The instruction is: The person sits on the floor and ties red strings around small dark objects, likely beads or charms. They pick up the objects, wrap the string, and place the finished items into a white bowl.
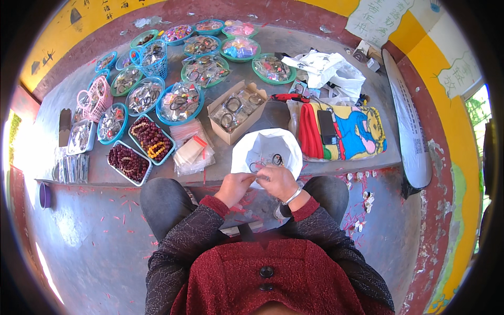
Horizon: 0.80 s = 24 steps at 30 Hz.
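Observation:
Between my knees stands a white bag with its mouth gaping upward. Inside it lies a dark ring-shaped piece, perhaps a cord bracelet, among small bits too fine to tell. My left hand is at the bag's near rim, thumb and fingers pinched together. Close beside it, my right hand is also closed in a pinch over the bag's near side, a metal bangle round its wrist. The fingertips almost meet; whatever small thing they hold is hidden.
Past the bag, a cardboard box holds packaged dark cords. Two trays of beads and a stack of clear pouches lie left. Several baskets of packets stand behind. A folded colourful blanket carries a dark phone at right.

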{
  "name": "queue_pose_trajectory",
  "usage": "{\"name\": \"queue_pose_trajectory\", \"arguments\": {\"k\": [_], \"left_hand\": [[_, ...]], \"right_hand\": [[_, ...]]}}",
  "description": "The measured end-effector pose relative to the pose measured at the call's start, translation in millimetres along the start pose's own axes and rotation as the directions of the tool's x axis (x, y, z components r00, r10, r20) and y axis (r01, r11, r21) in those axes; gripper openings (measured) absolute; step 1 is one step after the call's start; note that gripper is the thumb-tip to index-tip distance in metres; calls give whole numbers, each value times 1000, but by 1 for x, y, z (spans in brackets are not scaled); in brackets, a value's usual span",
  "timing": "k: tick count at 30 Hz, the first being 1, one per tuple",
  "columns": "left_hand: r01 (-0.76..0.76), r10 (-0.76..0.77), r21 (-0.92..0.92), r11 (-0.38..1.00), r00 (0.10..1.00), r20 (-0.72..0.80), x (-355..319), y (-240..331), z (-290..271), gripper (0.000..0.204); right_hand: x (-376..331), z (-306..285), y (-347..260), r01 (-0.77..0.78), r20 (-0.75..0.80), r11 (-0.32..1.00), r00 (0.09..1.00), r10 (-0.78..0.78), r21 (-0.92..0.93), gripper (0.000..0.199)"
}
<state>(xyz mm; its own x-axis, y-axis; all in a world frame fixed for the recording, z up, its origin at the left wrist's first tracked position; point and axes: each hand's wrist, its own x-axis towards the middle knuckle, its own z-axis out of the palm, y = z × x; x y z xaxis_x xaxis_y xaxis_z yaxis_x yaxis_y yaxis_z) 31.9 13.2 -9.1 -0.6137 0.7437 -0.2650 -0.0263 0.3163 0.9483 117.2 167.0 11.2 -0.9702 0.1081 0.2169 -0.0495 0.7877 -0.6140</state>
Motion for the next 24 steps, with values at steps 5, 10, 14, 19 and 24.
{"name": "queue_pose_trajectory", "arguments": {"k": [5, 10, 14, 19, 24], "left_hand": [[-9, 7, 26, 1000, 999, 54, -1, 0, 0, 26], [137, -106, -209, 968, 983, 151, 7, -12, -12, 27], [201, -150, -287, 937, 970, 190, 11, -18, -11, 25], [169, -133, -190, 967, 972, 191, 11, -20, -10, 21], [122, -89, -141, 982, 972, 217, 11, -19, -9, 19]], "right_hand": [[1, -2, 3, -100, 29, 988, 995, 97, 115, 11], [3, -4, 0, -226, -18, 957, 972, 234, 181, 13], [1, -4, 11, -187, 53, 962, 982, 180, 199, 15], [2, -16, 5, -358, 250, 874, 925, 285, 328, 19], [2, -15, 10, -403, 354, 837, 894, 273, 371, 21]]}}
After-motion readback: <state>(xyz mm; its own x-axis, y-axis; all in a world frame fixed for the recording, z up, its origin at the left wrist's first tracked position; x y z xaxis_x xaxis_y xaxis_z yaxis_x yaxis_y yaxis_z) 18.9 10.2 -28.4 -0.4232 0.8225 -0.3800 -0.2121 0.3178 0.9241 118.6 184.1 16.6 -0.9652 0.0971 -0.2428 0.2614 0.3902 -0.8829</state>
